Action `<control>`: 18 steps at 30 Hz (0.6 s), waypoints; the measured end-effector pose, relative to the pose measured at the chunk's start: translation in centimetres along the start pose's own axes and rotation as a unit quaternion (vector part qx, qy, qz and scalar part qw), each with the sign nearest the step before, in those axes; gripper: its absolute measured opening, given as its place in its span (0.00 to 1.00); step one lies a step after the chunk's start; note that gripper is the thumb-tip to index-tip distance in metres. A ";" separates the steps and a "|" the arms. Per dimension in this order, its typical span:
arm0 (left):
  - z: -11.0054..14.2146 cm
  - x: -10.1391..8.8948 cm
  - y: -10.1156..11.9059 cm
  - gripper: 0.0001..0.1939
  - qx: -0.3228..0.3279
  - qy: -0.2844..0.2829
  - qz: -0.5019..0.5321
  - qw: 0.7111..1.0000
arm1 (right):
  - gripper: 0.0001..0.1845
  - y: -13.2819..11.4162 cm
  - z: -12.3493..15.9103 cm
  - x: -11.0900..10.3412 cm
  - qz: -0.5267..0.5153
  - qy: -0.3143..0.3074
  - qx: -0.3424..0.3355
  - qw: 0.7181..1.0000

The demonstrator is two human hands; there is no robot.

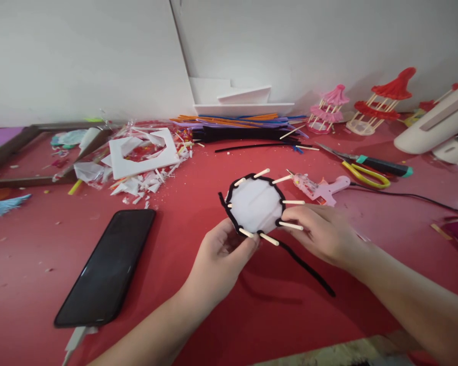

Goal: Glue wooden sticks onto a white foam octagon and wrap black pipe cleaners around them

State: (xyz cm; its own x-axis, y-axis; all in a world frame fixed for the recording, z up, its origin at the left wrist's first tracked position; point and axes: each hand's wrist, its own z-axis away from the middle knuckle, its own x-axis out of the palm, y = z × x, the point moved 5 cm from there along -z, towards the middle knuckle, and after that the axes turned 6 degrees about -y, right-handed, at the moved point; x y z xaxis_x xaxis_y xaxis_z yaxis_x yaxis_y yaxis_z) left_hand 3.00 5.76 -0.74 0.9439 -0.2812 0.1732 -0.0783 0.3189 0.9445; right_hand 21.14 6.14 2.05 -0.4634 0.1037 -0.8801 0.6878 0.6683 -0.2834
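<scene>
Both my hands hold a white foam disc (255, 203) above the red table. Short wooden sticks poke out around its rim, and a black pipe cleaner (305, 267) is woven round them, its loose end trailing down to the right. My left hand (219, 259) pinches the disc's lower edge from below. My right hand (322, 231) grips the right side, fingers closed near the sticks and the pipe cleaner.
A black phone (109, 267) lies at the left. White foam scraps (137, 162) and a cut-out square sit behind it. A bundle of pipe cleaners (244, 127), a pink glue gun (320, 188), yellow-handled scissors (362, 170) and small pink and red pagoda models (381, 104) stand farther back.
</scene>
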 end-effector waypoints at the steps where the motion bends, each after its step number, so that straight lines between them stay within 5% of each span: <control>1: 0.0 0.0 -0.2 0.10 -0.003 0.002 0.019 1.000 | 0.04 -0.1 0.0 -0.2 0.000 0.018 -0.005 1.000; 18: 0.1 0.2 -0.8 0.06 0.020 -0.001 0.148 0.989 | 0.01 -0.4 0.2 -1.1 -0.028 0.087 0.079 0.993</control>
State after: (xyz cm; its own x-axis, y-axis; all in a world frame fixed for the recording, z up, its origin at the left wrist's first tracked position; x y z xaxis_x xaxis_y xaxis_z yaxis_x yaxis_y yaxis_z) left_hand 3.23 5.37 -1.43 0.8776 -0.1825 0.4432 -0.3628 0.3513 0.8631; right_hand 21.44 5.60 3.06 -0.5827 0.2046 -0.7865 0.7310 0.5548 -0.3972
